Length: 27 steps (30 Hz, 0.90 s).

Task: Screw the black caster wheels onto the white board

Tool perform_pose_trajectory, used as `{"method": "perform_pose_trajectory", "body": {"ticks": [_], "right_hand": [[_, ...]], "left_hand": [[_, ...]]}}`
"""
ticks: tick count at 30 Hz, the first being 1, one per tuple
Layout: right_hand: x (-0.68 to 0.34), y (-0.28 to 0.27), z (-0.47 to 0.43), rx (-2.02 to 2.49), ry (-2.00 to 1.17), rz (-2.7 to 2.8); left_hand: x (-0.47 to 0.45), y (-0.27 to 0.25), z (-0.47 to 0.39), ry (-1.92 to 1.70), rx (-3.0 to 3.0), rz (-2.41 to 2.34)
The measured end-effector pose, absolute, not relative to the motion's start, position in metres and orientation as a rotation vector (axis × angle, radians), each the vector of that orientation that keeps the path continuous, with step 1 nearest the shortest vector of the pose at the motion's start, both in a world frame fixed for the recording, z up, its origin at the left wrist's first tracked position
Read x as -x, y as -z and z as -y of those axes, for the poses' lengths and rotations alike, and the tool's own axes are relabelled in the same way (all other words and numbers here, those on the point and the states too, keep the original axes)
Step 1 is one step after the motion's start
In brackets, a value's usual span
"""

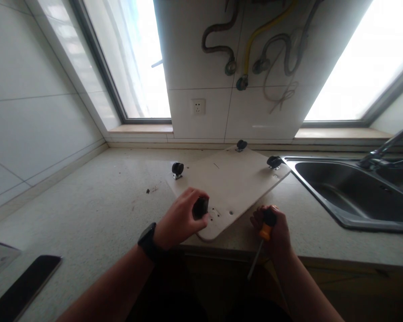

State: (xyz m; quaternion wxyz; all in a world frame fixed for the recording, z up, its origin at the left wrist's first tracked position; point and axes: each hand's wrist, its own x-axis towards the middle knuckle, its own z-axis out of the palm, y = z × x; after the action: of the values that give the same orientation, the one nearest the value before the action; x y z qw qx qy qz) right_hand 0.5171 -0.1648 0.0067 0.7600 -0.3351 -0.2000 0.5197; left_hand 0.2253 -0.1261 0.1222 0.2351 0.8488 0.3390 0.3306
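Note:
A pale flat board [231, 181] with rounded corners lies on the countertop. Black swivel casters stand at three of its corners: a left caster [177, 170], a back caster [241, 145] and a right caster [274, 162]. At the near corner, bare screw holes show in the board. My left hand [186, 214] grips a black caster [200, 207] just above that corner, beside the holes. Off the board's near right edge, my right hand [277, 228] is closed around a screwdriver [266, 229] with a black and orange handle, its shaft pointing down toward me.
A steel sink [342, 217] with a faucet [376, 156] is set into the counter at right. A dark phone-like slab [28, 286] lies at the lower left near a white box [0, 259]. Hoses and a socket [198, 106] are on the wall behind. Small dark debris [148, 191] lies left of the board.

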Motion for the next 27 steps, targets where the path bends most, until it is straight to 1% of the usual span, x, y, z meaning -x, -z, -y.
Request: {"method": "perform_pose_trajectory", "body": {"ticks": [6,11,16,27], "right_hand": [[-0.518,-0.006,0.166,0.728,-1.137,0.423],[-0.518,-0.004,0.166,0.734,-1.142,0.408],[-0.519,-0.003,0.164,0.735,-1.142,0.417],[-0.517,-0.007,0.166,0.745,-1.153,0.405]], "left_hand": [[-0.22,-0.112,0.121,-0.928,-2.37,-0.947],[-0.219,-0.104,0.114,-0.873,-2.414,-1.042],[-0.215,-0.107,0.109,-0.798,-2.357,-1.164],[-0.212,-0.12,0.114,-0.761,-2.17,-0.957]]}}
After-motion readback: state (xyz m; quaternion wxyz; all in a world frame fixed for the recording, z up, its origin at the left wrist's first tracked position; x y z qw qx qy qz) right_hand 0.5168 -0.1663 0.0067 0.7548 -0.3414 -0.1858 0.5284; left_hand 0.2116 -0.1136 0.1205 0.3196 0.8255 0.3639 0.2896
